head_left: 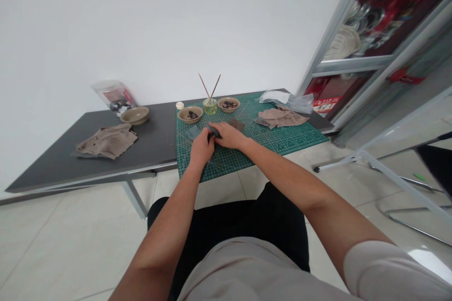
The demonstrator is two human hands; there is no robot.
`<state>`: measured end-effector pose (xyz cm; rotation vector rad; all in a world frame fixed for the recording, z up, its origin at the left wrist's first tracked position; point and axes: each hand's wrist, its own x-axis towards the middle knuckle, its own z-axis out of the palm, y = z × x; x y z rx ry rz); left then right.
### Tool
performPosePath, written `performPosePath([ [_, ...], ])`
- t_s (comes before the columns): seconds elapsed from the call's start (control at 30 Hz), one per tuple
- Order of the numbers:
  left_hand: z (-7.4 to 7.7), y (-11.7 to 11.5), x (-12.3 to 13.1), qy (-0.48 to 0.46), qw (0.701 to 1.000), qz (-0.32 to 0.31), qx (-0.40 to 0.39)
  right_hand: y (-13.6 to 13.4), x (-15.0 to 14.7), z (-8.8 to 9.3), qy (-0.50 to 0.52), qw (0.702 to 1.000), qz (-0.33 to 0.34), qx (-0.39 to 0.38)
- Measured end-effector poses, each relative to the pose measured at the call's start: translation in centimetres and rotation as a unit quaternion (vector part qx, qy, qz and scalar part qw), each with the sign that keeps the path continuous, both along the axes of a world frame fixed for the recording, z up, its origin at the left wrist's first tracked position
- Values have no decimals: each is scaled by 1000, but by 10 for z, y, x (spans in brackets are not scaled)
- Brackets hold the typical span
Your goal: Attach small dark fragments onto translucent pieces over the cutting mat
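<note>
My left hand (202, 146) and my right hand (228, 134) meet over the green cutting mat (278, 138). Between them is a small dark grey, flat-looking piece (214, 131); its kind is too small to make out. The left fingers are curled closed at its near side, and the right fingers close over it from the right. Close by on the mat lie a grey-blue flat piece (192, 132) and a brown flat piece (236, 124). Behind the hands stand a bowl (190, 120) and another bowl (229, 110), both holding small dark bits.
A glass jar (210, 107) with yellowish liquid holds two thin sticks. A small white pot (180, 105) stands left of it. Brown cloths (106, 141) lie left; another cloth (280, 118) and a plastic bag (293, 101) lie right. A bowl (134, 115) and a clear container (113, 96) stand back left.
</note>
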<state>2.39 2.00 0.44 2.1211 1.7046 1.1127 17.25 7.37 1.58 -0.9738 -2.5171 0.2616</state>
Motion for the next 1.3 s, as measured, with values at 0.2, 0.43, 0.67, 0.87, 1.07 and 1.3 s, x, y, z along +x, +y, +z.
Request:
performPosePath([
  [0.2, 2, -1, -2, -26, 999, 6, 28, 10, -7, 2, -23, 999, -36, -9],
  [0.43, 1, -3, -4, -50, 998, 22, 35, 1, 6, 3, 281, 943, -156, -82],
  [0.67, 1, -1, -6, -83, 995, 31, 36, -18, 0, -10, 578, 723, -104, -364],
  [0.87, -1, 0, -8, -57, 998, -4, 27, -25, -2, -9, 544, 722, -55, -424],
  [1.07, 0, -2, -10, -57, 998, -24, 27, -22, 2, -9, 490, 762, -50, -420],
  [1.3, -1, -3, -10, -47, 999, -26, 6, -19, 4, -9, 467, 773, -65, -425],
])
